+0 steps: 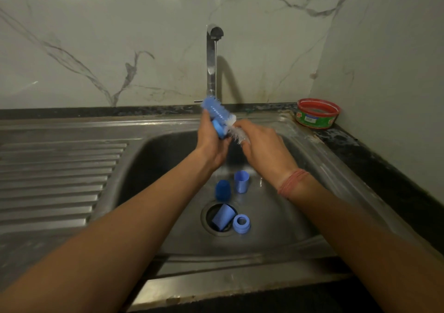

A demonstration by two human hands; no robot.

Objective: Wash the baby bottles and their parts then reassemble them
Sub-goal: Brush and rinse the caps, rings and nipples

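Over the sink basin (276, 216), my left hand (211, 146) grips a blue baby bottle (217, 111), tilted with its base up under the tap. A blue collar ring (218, 128) sits at its lower end. My right hand (263, 149) holds a white-bristled bottle brush (236, 133) at the bottle's mouth; its handle is hidden in my fingers. On the basin floor stand a dark blue cap (223, 189) and a lighter blue cap (241, 181). Another blue cap (223, 216) lies on its side in the drain, with a blue screw ring (241, 223) beside it.
A chrome tap (211, 60) rises behind the basin with a thin stream of water running. A ribbed steel drainboard (55, 180) lies to the left. A red and green round tub (317, 114) sits on the dark counter at the back right. Marble walls close the back and right.
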